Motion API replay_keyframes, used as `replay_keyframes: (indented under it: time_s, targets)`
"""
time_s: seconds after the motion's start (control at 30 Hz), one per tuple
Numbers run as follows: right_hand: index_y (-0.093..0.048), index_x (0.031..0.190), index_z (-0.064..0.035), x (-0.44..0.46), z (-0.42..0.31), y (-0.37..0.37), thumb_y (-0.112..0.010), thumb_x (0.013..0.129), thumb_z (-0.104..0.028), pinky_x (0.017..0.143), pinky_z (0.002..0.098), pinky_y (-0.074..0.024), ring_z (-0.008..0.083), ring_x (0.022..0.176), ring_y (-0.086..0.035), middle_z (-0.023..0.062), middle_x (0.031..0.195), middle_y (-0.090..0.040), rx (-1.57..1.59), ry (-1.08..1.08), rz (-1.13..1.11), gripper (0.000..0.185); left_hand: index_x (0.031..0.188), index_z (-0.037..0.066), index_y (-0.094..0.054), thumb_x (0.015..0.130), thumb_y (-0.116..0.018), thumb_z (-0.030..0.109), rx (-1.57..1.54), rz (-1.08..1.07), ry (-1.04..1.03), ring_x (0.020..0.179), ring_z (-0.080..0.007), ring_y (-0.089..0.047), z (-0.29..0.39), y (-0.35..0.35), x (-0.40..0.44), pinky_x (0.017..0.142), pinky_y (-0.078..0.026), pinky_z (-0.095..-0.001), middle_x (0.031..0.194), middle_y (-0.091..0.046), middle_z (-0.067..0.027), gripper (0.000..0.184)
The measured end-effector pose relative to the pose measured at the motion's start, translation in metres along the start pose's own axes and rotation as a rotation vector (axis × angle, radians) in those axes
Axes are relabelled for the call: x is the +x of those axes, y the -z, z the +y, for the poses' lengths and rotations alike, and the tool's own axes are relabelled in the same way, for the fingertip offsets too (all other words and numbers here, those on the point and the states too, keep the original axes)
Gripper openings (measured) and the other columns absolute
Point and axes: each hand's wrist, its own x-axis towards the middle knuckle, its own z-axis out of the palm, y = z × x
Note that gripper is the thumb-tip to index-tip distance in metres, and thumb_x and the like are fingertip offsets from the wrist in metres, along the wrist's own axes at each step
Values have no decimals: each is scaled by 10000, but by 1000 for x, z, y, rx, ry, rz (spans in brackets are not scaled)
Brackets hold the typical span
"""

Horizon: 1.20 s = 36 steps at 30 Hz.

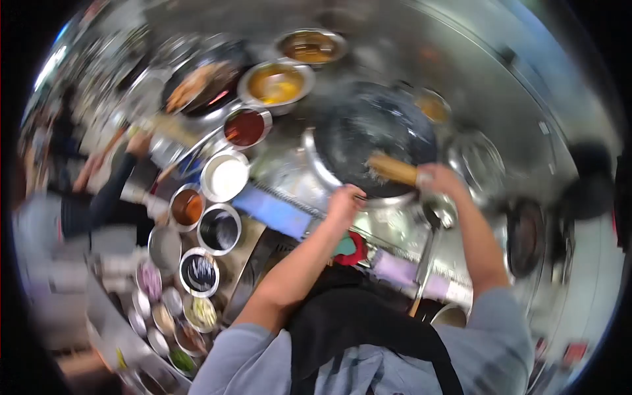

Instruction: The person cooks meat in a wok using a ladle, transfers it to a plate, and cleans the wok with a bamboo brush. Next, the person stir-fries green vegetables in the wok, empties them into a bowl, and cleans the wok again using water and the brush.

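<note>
A large dark wok (pixel 359 125) sits on the stove in front of me, with a wet sheen inside. My left hand (pixel 345 203) is closed at its near rim, apparently on the wok's handle, though blur hides the exact hold. My right hand (pixel 439 180) grips a bamboo wok brush (pixel 395 169), its bristle end down inside the wok. Right of the wok lies a shiny round metal lid or pan (pixel 475 161). A ladle (pixel 431 240) rests nearer me, below my right hand.
Bowls of amber liquid (pixel 276 84), red sauce (pixel 245 127) and white contents (pixel 225 176) stand to the left. Several small ingredient bowls (pixel 199 272) line the left counter. Another person's arm (pixel 118 178) works at far left. A dark pan (pixel 525 237) is at right.
</note>
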Motion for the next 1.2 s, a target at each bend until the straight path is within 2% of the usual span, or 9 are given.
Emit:
replay_keyframes:
  time_s: [0.13,0.27,0.33,0.47,0.6,0.7,0.93,1.07,1.2]
  targets:
    - [-594,1184,-109,-2,18,43,-665,771,-297,838,430,-482,353,965,-614,176,1037,-645,-2,-680,527,460,723,112,-403,901,-460,144,-562,33,153,512,-139,-379,19,-5,12,614,-425,-336,594,-385,-2,190]
    - [-561,1228,-131,-19,56,-3,-664,799,-295,669,402,-518,304,790,-659,155,951,-667,242,-555,988,471,650,137,-295,959,-397,197,-374,62,86,484,-129,-239,34,-4,9,583,-367,-313,563,-243,22,331]
    - [-548,1252,-153,-52,22,-17,-666,825,-260,506,334,-490,197,613,-635,100,899,-662,1003,-669,774,456,669,134,-313,985,-370,201,-279,23,28,481,-127,-243,48,8,8,548,-332,-312,559,-242,27,329]
    - [-568,1240,-121,-125,-37,-31,-676,830,-206,449,257,-433,101,560,-581,72,886,-639,1306,-662,717,432,712,134,-342,976,-374,161,-135,21,55,473,-107,-236,85,17,-18,490,-285,-288,558,-221,37,268]
    - [-563,1244,-116,-157,-51,-60,-681,823,-208,570,262,-484,142,666,-619,93,954,-659,1173,-558,643,446,696,139,-336,954,-406,138,-5,-33,-1,465,-99,-225,121,-22,-29,470,-266,-276,557,-216,40,267]
    - [-571,1236,-117,-158,-79,-67,-693,799,-218,842,315,-473,235,935,-626,132,1063,-663,817,-398,634,465,683,144,-328,943,-431,132,113,-93,-72,457,-89,-214,142,-56,-44,456,-252,-273,552,-222,42,280]
    - [-552,1263,-174,-112,-146,-103,-641,830,-309,854,392,-484,340,995,-611,195,1086,-630,604,-398,410,462,766,141,-343,962,-484,204,418,-117,-316,432,-52,-233,151,-50,-67,390,-205,-235,543,-258,59,249]
    - [-507,1307,-192,-77,-176,-119,-612,841,-326,858,414,-479,369,991,-599,218,1083,-622,632,-319,407,496,782,106,-470,963,-501,221,864,-32,-676,473,-24,-326,189,17,-39,411,-262,-214,580,-370,80,216]
    - [-503,1304,-154,-46,-205,-119,-612,837,-336,875,414,-471,389,977,-597,237,1080,-613,669,-190,296,513,747,149,-410,971,-483,244,772,-38,-550,430,-10,-272,250,52,-46,367,-215,-192,569,-313,91,254]
